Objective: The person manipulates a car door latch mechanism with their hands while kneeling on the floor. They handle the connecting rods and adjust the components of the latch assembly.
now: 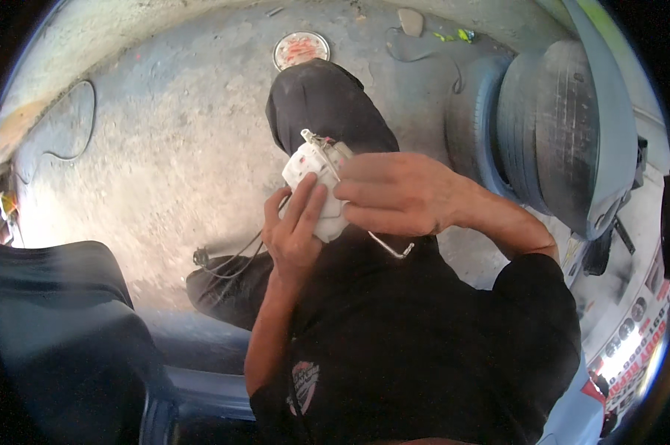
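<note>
Rough concrete ground fills the upper half of the frame, and a white plastic part (314, 185) is held over a knee at the centre.

The white plastic part is gripped from below by the left hand (296, 230), whose fingers are curled up around its lower side, thumb and fingertips pressed on it. The right hand (398, 194) is laid over the part's right side, its fingers bent and closed against it; a thin bent metal wire (391, 248) is seen sticking out beneath this hand. Thin dark cables (231, 259) are trailed from the part down to the lower left. Stacked tyres (543, 126) are seen at the upper right, a round dish (301, 49) at the top centre, and a loose cord (75, 119) on the ground at the upper left.
</note>
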`<control>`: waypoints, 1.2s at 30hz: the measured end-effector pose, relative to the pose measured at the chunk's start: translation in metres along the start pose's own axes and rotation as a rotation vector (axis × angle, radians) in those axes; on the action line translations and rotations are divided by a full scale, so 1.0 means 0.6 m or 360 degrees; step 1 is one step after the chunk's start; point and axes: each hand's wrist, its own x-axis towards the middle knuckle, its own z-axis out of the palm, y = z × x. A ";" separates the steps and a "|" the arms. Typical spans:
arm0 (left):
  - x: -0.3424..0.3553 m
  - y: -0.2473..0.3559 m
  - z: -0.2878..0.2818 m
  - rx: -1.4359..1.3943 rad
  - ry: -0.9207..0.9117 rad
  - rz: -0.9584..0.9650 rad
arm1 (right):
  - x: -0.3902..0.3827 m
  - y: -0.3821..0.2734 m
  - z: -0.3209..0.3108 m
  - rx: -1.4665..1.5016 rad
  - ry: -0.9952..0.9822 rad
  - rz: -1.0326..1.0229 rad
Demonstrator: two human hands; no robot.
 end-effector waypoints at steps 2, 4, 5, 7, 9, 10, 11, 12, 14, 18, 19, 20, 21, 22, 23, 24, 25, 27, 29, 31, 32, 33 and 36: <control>-0.001 0.001 -0.003 0.0006 -0.0014 -0.0023 | -0.001 0.000 0.000 0.0025 -0.0004 0.0041; 0.002 0.002 -0.004 0.0006 -0.0041 -0.0049 | -0.005 0.003 0.002 0.0052 0.0034 0.0096; 0.002 0.002 -0.005 0.0005 -0.0050 -0.0057 | -0.006 0.003 0.005 0.0047 0.0035 0.0124; 0.002 0.001 -0.007 0.0002 -0.0072 -0.0076 | -0.011 0.000 0.015 0.0042 0.0037 0.0184; -0.003 -0.003 -0.006 0.0036 -0.0084 -0.0060 | -0.018 0.001 0.025 0.0024 0.0049 0.0192; -0.005 -0.006 -0.005 0.0052 -0.0092 -0.0052 | -0.022 0.001 0.030 0.0015 0.0055 0.0198; -0.007 -0.007 -0.004 0.0053 -0.0136 -0.0047 | -0.026 0.001 0.034 0.0012 0.0067 0.0192; -0.009 -0.008 -0.002 0.0056 -0.0183 -0.0045 | -0.030 0.000 0.039 0.0014 0.0080 0.0187; -0.011 -0.010 0.003 0.0024 -0.0275 -0.0045 | -0.031 -0.002 0.043 0.0044 0.0097 0.0160; -0.022 -0.028 0.029 -0.0135 -0.0356 0.0013 | -0.019 -0.008 0.039 0.0128 0.0064 0.0092; -0.028 -0.034 0.035 -0.0180 -0.0357 0.0047 | -0.017 -0.011 0.039 0.0141 0.0048 0.0084; -0.034 -0.036 0.037 -0.0183 -0.0328 0.0043 | -0.016 -0.013 0.041 0.0145 0.0052 0.0085; -0.029 -0.031 0.036 -0.0185 -0.0300 0.0042 | -0.014 -0.016 0.043 0.0147 0.0059 0.0087; -0.026 -0.029 0.035 -0.0187 -0.0271 0.0040 | -0.013 -0.018 0.044 0.0149 0.0065 0.0088; -0.027 -0.031 0.037 -0.0165 -0.0280 0.0056 | -0.012 -0.020 0.044 0.0124 0.0056 0.0073; -0.031 -0.037 0.041 -0.0143 -0.0286 0.0072 | -0.011 -0.022 0.044 0.0098 0.0046 0.0056; -0.036 -0.041 0.045 -0.0121 -0.0292 0.0087 | -0.011 -0.023 0.045 0.0072 0.0035 0.0039; -0.043 -0.051 0.050 -0.0020 -0.0328 0.0131 | -0.014 -0.025 0.047 0.0075 0.0011 0.0007; -0.046 -0.053 0.052 0.0032 -0.0363 0.0133 | -0.018 -0.025 0.051 0.0063 0.0012 -0.0025; -0.046 -0.048 0.053 0.0029 -0.0399 0.0092 | -0.024 -0.027 0.054 0.0040 0.0033 -0.0050; -0.044 -0.046 0.055 0.0020 -0.0384 0.0084 | -0.024 -0.027 0.054 0.0016 0.0036 -0.0056; -0.042 -0.044 0.055 0.0014 -0.0368 0.0076 | -0.023 -0.029 0.052 -0.0009 0.0040 -0.0066; -0.037 -0.039 0.051 -0.0004 -0.0384 0.0052 | -0.021 -0.028 0.055 -0.0012 0.0020 -0.0096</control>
